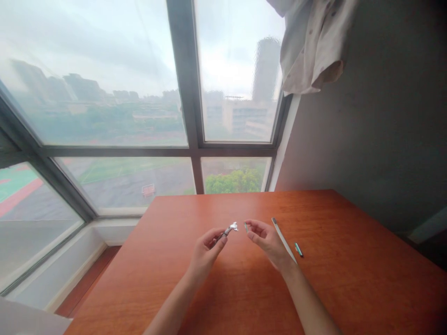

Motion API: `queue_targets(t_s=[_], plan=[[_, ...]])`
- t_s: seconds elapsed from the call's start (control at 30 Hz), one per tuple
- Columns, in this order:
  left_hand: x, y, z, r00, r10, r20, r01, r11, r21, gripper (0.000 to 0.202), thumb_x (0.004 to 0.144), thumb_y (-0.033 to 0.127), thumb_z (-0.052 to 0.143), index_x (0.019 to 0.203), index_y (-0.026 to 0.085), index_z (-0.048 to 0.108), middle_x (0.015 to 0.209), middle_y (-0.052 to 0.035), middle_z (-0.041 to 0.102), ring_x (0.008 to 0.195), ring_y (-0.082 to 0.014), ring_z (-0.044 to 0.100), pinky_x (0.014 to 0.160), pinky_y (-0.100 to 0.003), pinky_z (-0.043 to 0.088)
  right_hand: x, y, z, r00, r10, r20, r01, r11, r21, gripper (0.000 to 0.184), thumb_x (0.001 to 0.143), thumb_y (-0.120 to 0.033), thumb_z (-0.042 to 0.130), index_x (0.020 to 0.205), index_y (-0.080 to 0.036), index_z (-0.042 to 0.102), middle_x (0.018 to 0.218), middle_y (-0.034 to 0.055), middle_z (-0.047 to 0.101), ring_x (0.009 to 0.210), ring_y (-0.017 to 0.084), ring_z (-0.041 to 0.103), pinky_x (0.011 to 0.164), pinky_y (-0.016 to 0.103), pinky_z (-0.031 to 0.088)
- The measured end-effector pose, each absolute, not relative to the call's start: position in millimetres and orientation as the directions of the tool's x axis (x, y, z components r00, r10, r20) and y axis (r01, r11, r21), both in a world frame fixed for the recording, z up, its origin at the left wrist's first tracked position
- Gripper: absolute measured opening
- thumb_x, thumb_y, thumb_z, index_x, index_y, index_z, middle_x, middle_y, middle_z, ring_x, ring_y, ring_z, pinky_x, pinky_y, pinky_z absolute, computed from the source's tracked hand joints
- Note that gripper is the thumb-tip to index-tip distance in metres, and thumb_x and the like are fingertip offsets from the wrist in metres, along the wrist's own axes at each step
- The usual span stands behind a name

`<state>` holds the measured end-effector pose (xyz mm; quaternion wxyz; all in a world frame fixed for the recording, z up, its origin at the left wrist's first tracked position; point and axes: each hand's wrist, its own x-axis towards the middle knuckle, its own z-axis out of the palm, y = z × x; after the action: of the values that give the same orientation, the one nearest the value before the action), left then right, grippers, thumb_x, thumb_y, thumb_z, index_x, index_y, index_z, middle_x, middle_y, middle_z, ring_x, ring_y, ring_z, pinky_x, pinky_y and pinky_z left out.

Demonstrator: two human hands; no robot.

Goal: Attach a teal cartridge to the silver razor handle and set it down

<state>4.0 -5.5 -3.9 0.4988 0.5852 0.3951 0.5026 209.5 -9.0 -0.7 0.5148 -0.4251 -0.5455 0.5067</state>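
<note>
My left hand [208, 249] is closed around a slim razor handle [228, 230] with a shiny silver head pointing up and to the right. Just across a small gap, my right hand [264, 238] pinches a small, thin greenish piece [246, 227] between thumb and fingers; it looks like a razor blade cartridge, seen nearly edge-on. The two held parts are apart, above the table. Right of my right wrist lies a small teal and black razor cartridge [298, 250]. A long, narrow grey-white stick with a dark tip [282, 237] rests beside it, partly behind my wrist.
The reddish-brown wooden table [167, 223] reaches to the window frame [195, 152] at the back. A light shirt [310, 51] hangs at the upper right, in front of the grey wall [377, 125]. A low white sill [77, 265] runs along the left.
</note>
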Motion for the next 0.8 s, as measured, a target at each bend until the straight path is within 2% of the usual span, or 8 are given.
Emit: queue_targets(t_s=[0.1, 0.33, 0.8], plan=[[8, -10, -3, 0.211, 0.951, 0.226, -0.041, -0.222, 0.974, 0.025, 0.079, 0.033, 0.067, 0.098, 0.017, 0.071, 0.087, -0.0072, 0.066, 0.08, -0.0198, 0.057, 0.07, -0.027, 0.046, 206, -13, -1, -0.092, 0.986, 0.139, -0.222, 0.116, -0.968, 0.041, 0.073, -0.044, 0.072, 0.107, -0.021, 0.067, 0.088, 0.0032, 0.062, 0.074, 0.014, 0.051, 0.067, 0.025, 0.041], [13, -14, -6, 0.253, 0.912, 0.324, -0.006, -0.333, 0.943, 0.021, 0.083, 0.03, 0.063, 0.099, 0.017, 0.069, 0.084, -0.0058, 0.062, 0.075, -0.0176, 0.054, 0.067, -0.026, 0.045, 196, -14, -8, -0.127, 0.974, 0.189, -0.457, 0.111, -0.882, 0.042, 0.072, -0.041, 0.075, 0.109, -0.022, 0.068, 0.08, 0.0016, 0.057, 0.065, 0.01, 0.042, 0.063, 0.023, 0.035], [15, -14, -7, 0.254, 0.911, 0.324, 0.018, -0.339, 0.941, 0.022, 0.085, 0.03, 0.061, 0.101, 0.018, 0.069, 0.084, -0.0054, 0.062, 0.074, -0.0164, 0.052, 0.064, -0.024, 0.042, 196, -14, -10, -0.138, 0.97, 0.202, -0.437, 0.123, -0.891, 0.041, 0.074, -0.037, 0.074, 0.111, -0.022, 0.067, 0.074, -0.0004, 0.054, 0.065, 0.011, 0.044, 0.063, 0.024, 0.035]])
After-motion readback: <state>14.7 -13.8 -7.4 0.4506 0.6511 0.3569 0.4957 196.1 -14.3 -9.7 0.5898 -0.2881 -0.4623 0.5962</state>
